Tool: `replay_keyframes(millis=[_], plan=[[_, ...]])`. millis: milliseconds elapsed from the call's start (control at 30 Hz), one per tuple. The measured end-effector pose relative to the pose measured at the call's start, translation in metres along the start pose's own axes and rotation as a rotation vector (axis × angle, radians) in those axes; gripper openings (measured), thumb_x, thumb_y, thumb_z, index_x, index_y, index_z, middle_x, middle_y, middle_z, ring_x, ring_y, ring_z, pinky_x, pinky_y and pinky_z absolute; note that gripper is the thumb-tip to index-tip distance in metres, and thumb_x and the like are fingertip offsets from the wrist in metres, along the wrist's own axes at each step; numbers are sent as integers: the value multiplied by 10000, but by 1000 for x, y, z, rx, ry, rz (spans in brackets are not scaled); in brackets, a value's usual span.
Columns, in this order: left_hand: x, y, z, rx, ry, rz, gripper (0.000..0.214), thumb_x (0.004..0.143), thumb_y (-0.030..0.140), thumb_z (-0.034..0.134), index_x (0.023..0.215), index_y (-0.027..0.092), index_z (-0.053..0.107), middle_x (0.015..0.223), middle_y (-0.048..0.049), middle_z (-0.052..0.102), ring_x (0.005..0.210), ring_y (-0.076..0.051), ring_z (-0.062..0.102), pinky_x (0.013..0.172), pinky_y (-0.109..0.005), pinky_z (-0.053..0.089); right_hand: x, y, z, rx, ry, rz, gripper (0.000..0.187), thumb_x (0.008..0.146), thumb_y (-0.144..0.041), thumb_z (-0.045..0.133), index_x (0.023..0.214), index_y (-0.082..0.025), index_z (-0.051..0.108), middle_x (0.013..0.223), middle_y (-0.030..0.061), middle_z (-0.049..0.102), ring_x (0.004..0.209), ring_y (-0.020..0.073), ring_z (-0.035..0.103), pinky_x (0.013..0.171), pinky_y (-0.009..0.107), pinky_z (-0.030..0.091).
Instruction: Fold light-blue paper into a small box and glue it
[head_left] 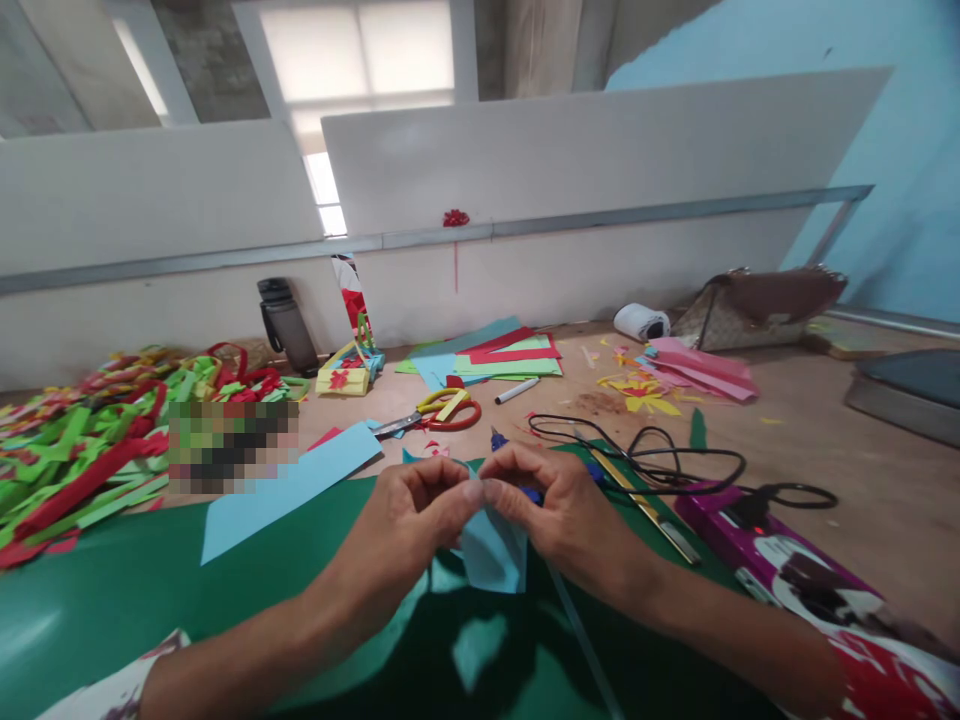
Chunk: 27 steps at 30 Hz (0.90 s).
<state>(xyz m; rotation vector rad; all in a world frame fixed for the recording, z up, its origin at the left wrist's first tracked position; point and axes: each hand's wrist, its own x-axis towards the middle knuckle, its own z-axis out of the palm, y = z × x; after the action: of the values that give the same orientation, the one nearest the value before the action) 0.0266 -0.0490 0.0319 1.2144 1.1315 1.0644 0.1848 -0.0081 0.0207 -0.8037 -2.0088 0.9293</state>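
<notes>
Above a glossy green sheet [90,590] partly covering a brown tabletop [795,440], before a long white panel [600,150], the left hand [427,505] and right hand [559,505] are pinching a folded light-blue paper piece [493,552] between them.

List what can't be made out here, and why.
In the head view:
Blue paper: pinched part, hidden by left hand and right hand.
Blue tool: shape, mostly covered by right hand.
Patch by paper pile: contents, blurred into blocks.
Translucent stick: near end, cut off by bottom edge.
Dark case: cut off by right edge.
</notes>
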Motion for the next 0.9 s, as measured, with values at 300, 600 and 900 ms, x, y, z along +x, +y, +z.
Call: replay_keyframes(millis=[300, 600, 900], plan=[[6, -6, -3, -243, 45, -164, 207, 692, 272, 697, 678, 130, 547, 506, 52, 497, 427, -44, 443, 443, -156, 370, -3, 2, -1, -89, 13, -68, 238, 882, -372, 463, 841, -175, 590, 756, 2, 639, 676, 111, 585, 621, 215, 456], [9, -10, -4, -453, 88, -95, 215, 706, 203, 678, 598, 126, 509, 494, 52, 462, 433, -49, 460, 448, -166, 408, -13, 12, 2, -800, 93, -631, 467, 819, -283, 512, 1197, -13, 464, 1110, 220, 618, 1051, 304, 567, 891, 479, 420], [10, -15, -8, -357, 39, -141, 199, 715, 234, 686, 661, 124, 529, 600, -4, 583, 553, -100, 568, 536, -222, 485, -11, 16, 0, -728, 109, -603, 405, 733, -56, 400, 1119, -71, 521, 939, 132, 676, 879, 234, 631, 756, 400, 487]])
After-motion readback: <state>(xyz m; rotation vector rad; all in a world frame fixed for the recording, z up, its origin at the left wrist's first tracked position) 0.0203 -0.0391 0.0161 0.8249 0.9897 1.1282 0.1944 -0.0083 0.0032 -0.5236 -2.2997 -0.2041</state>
